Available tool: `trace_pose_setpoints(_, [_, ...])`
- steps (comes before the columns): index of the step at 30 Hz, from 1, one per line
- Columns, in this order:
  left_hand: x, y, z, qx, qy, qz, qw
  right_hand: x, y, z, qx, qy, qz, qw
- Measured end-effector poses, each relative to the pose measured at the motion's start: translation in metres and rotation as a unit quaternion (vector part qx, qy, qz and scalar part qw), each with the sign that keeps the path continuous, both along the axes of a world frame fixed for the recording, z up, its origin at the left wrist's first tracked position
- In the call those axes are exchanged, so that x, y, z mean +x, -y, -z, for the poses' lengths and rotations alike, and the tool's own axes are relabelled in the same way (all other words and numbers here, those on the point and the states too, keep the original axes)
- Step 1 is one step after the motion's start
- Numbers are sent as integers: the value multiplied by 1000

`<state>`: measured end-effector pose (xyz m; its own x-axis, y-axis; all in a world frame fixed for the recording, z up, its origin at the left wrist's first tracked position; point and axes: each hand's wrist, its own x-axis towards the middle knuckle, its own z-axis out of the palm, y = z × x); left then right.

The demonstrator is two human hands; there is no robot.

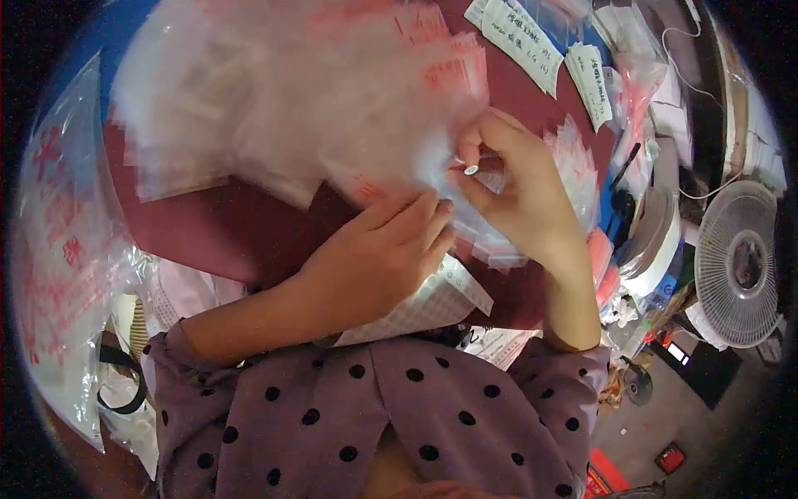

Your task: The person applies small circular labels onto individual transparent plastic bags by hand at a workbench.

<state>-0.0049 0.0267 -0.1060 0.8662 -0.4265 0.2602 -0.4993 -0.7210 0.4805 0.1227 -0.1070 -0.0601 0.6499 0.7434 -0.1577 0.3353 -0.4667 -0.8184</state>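
Note:
My right hand (519,187) is closed in a pinch, with a small round white sticker (471,170) at its fingertips. Below and left of it, my left hand (386,245) has its fingers bent together over a sheet of round stickers (416,312). The sheet comes out from under that palm toward my lap, and the fingers hide its upper part. Both hands are close to the lower edge of a spread of clear plastic bags (291,100) with red print. Part of this spread is blurred.
The bags lie on a dark red table (199,224). Handwritten paper slips (519,41) are at the upper right. A large printed plastic bag (62,249) stands on the left. More bags (573,170) lie beyond my right wrist, and a fan (740,264) is at the far right.

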Motion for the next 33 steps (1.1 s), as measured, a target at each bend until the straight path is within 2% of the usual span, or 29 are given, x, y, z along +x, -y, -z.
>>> trace_pose_setpoints(1, [0, 0, 1, -20, 3, 15, 1000, 0, 0, 0, 0, -1, 1, 1000])
trace_pose_setpoints(3, [-1, 0, 2, -35, 4, 5, 999, 1, 2, -3, -167, 172, 27, 970])
trace_pose_setpoints(4, [-1, 1, 2, -52, 6, -4, 999, 2, 2, -8, -167, 172, 28, 970])
trace_pose_setpoints(6, [-2, -1, 0, -27, -2, -22, 999, 3, 3, -21, -284, 308, 17, 908])
trace_pose_setpoints(8, [-1, -1, -1, 2, -11, -37, 999, 9, 11, -11, -266, 271, -6, 925])
trace_pose_setpoints(9, [1, 0, 0, -3, 4, -17, 1000, 9, 10, -5, -164, 151, -1, 975])
trace_pose_setpoints(10, [2, 0, 1, -8, 19, 2, 1000, 8, 9, -2, -57, 29, 4, 998])
trace_pose_setpoints(11, [3, 0, 1, -7, 19, 4, 1000, 7, 7, -3, -129, 42, 13, 991])
trace_pose_setpoints(12, [2, 0, 1, -27, 19, 5, 999, 7, 7, -6, -127, 41, 14, 991])
trace_pose_setpoints(13, [2, 0, 1, -48, 20, 5, 999, 7, 6, -10, -221, 184, 15, 958])
trace_pose_setpoints(14, [1, -1, 1, -47, 21, 5, 999, 9, 7, -13, -310, 323, 16, 894])
trace_pose_setpoints(16, [0, 0, 0, -27, -14, -34, 999, 14, 14, -8, -281, 369, 21, 886])
trace_pose_setpoints(18, [1, 1, 1, -19, -6, -19, 1000, 13, 12, -10, -160, 269, -45, 949])
trace_pose_setpoints(21, [5, 3, 1, -35, 6, -6, 999, 7, 9, 8, -204, 319, -50, 924])
trace_pose_setpoints(22, [5, 3, -3, -63, 7, -8, 998, 13, 11, 2, -269, 300, -54, 914])
trace_pose_setpoints(23, [5, 0, -8, -60, 11, -9, 998, 13, 13, -3, -266, 304, -53, 913])
trace_pose_setpoints(25, [3, -8, -22, -141, -14, 30, 990, 8, 17, -11, -282, 332, 0, 900])
trace_pose_setpoints(26, [1, -8, -24, -140, -12, 25, 990, -4, 22, -18, -144, 191, -4, 971])
trace_pose_setpoints(27, [-4, -7, -26, -188, -36, 15, 981, -20, 27, -25, -2, 38, -14, 999])
trace_pose_setpoints(28, [-6, -6, -27, -234, -59, 12, 970, -32, 28, -33, 18, 32, -58, 998])
trace_pose_setpoints(30, [-9, -3, -26, -271, -98, 7, 958, -50, 33, -40, 10, -83, -64, 994])
trace_pose_setpoints(31, [-10, -2, -26, -307, -137, 5, 942, -57, 33, -41, 18, -43, -39, 998])
trace_pose_setpoints(33, [-10, -1, -31, -290, -172, 0, 941, -62, 39, -39, 19, -50, -6, 999])
